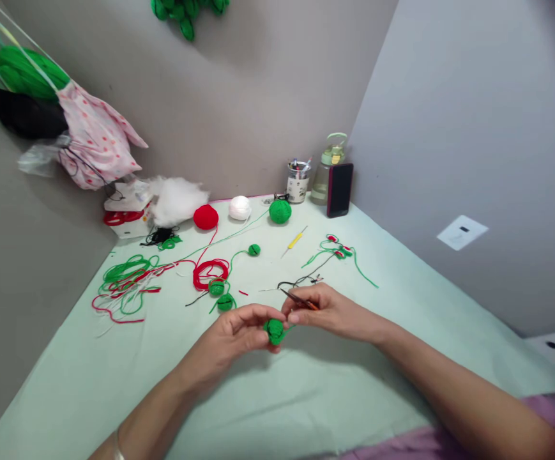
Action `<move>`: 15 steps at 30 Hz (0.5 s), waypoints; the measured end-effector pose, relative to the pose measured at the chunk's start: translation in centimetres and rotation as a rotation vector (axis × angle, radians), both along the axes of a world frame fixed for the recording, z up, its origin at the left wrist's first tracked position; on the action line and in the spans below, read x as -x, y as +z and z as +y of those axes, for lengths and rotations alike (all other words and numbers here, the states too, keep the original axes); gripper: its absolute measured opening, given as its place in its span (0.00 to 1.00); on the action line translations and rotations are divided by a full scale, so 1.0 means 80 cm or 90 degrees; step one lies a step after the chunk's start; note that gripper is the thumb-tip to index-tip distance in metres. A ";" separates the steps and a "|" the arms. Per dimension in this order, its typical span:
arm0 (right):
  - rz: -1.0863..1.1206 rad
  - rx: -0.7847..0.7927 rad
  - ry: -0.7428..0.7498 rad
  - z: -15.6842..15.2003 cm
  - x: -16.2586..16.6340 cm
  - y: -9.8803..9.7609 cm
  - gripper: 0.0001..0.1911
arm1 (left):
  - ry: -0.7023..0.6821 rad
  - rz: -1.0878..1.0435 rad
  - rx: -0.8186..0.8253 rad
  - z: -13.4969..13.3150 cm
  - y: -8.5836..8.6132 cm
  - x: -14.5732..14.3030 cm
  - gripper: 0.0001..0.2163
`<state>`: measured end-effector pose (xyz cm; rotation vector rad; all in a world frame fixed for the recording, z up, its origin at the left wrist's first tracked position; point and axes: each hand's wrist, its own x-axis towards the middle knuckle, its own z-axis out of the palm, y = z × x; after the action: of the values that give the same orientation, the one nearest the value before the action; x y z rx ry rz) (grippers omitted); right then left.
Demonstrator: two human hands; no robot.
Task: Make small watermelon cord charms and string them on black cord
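Observation:
My left hand (239, 332) pinches a small green crocheted ball (274, 331) above the pale green table cover (306, 396). My right hand (327, 312) is closed beside it, touching the ball and gripping small scissors (299, 298) with orange handles, points aimed left. Two more small green crocheted pieces (220, 295) lie just beyond my left hand, and a third green piece (254, 250) lies farther back.
Loose green and red yarn (128, 284) tangles at left. Red (205, 217), white (239, 207) and green yarn balls (280, 211) sit near the wall with stuffing (176, 199), a pen cup (298, 181), bottle (329, 167), phone (340, 189) and yellow hook (295, 241).

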<state>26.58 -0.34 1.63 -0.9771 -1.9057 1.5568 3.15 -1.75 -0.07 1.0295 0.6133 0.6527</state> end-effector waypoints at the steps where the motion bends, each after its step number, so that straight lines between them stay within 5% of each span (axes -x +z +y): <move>1: -0.002 -0.006 0.003 0.000 -0.001 0.002 0.17 | -0.011 -0.002 0.003 0.000 -0.001 0.001 0.12; 5: -0.024 -0.088 -0.025 -0.003 0.004 0.001 0.15 | -0.014 0.007 -0.001 -0.001 -0.006 0.002 0.12; 11: -0.167 -0.399 -0.149 -0.012 0.013 -0.017 0.12 | -0.007 0.055 -0.027 0.000 -0.009 0.003 0.08; 15: -0.175 -0.365 -0.170 -0.006 0.013 -0.020 0.13 | 0.004 0.066 -0.028 0.002 -0.009 0.001 0.09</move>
<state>25.55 -0.80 0.05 -1.1508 -2.1197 0.6864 3.04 -1.57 -0.82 1.1077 0.6953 0.6236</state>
